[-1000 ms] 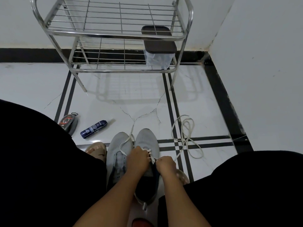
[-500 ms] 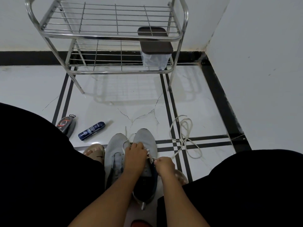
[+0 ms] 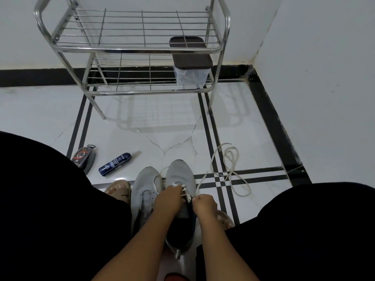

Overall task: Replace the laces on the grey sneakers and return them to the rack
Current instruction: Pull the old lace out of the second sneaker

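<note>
Both grey sneakers sit on the floor between the person's knees; the left hand (image 3: pixel 169 197) steadies the right-side sneaker (image 3: pixel 180 175), the right hand (image 3: pixel 204 203) pinches its white lace (image 3: pixel 199 182); the left-side sneaker (image 3: pixel 145 185) looks half-laced, a loose lace (image 3: pixel 229 169) lies beside, the rack (image 3: pixel 132 48) holds no shoes.

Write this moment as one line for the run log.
left hand: on right sneaker | right hand: pinches lace | rack: no sneakers

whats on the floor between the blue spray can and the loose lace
In the head view, the two grey sneakers sit between the spray can and the loose lace, with bare cracked tile ahead of their toes.
</note>
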{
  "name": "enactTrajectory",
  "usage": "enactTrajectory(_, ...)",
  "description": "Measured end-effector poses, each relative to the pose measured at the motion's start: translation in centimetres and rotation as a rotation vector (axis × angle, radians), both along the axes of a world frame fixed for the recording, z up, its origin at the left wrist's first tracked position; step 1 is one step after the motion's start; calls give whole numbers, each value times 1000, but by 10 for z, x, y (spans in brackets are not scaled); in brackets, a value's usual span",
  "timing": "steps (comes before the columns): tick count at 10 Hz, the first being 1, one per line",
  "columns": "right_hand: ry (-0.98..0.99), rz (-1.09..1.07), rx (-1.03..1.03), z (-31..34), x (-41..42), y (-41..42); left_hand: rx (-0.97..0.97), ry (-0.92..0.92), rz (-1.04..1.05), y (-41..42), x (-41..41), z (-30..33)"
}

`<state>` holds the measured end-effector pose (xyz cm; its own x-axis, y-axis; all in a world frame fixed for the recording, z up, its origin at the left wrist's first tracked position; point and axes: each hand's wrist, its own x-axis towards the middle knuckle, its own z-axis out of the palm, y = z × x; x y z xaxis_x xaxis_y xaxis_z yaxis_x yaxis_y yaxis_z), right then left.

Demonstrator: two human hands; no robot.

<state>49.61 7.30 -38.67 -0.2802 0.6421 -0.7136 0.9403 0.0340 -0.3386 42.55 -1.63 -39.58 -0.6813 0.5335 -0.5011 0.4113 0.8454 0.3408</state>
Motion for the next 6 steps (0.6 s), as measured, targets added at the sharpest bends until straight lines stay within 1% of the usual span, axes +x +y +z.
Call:
enactTrajectory(1, -1, -1, -7, -1, 4, -1, -7, -23, 100, -4, 4, -5)
enactTrajectory(2, -6, -16, -36, -1, 6, 2, 601, -420, 1075, -2, -30, 16)
enactTrajectory(3, -10, -62, -50, -2, 6, 3, 1293, -845, 1853, -12, -63, 33)
enactTrajectory(4, -23, -65, -35, -2, 4, 1, 544, -472, 1037, -4, -64, 33)
enactTrajectory(5, -35, -71, -39, 0, 2, 0, 212, -224, 403, 5, -25, 8)
enactTrajectory(6, -28, -87, -57, 1, 2, 0, 434, -319, 912, 5, -18, 6)
